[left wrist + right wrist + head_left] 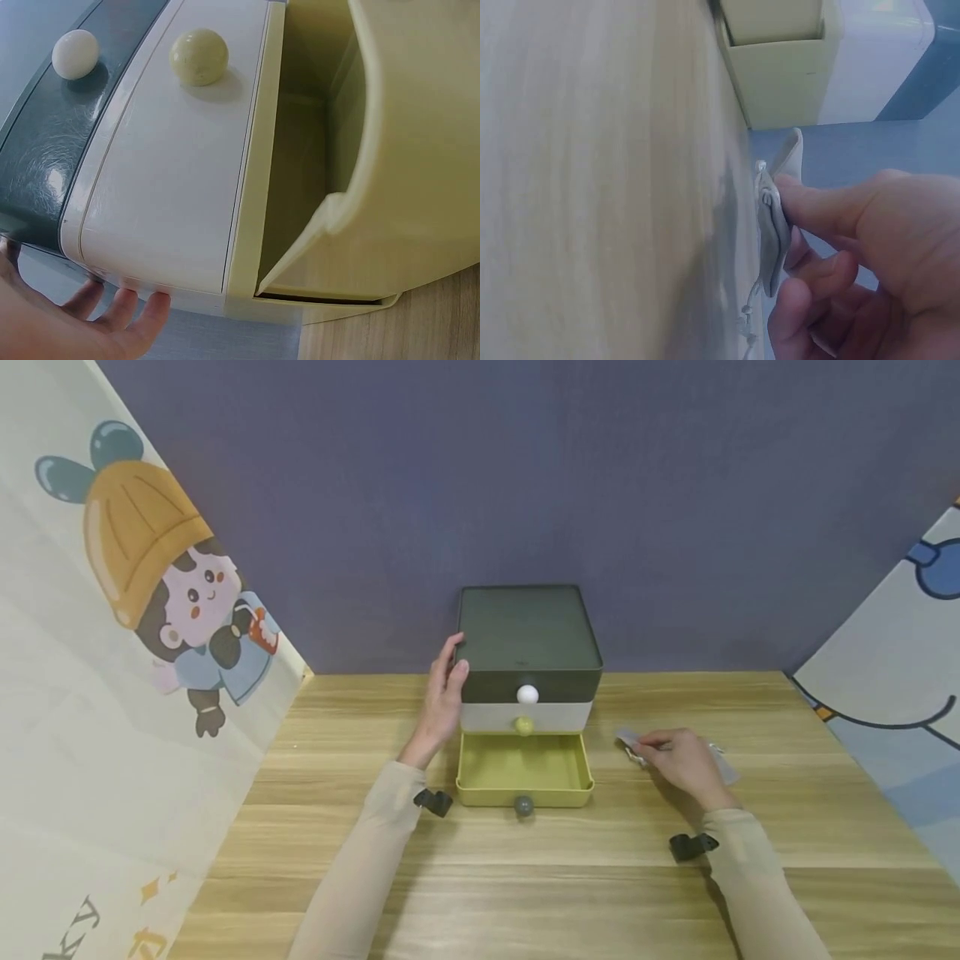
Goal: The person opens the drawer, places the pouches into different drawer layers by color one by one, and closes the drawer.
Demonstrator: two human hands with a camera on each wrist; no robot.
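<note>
A small drawer unit (525,627) stands against the back wall, its tiers dark green, white and yellow. The bottom yellow drawer (487,797) is pulled out, and nothing shows inside it. My left hand (441,706) rests against the unit's left side, fingertips touching the dark and white tiers. To the right of the unit, my right hand (682,767) pinches a grey cloth piece with thin cords, seemingly a drawstring pouch (771,236), between thumb and fingers at the tabletop. A grey part (724,765) also shows behind that hand; whether it is the same piece I cannot tell.
The unit stands on a wood-grain table (337,860). Round knobs, such as the white one (527,694) and the grey one (523,806), stick out from the drawer fronts. A dark blue-grey wall (390,510) closes the back, with printed panels at both sides.
</note>
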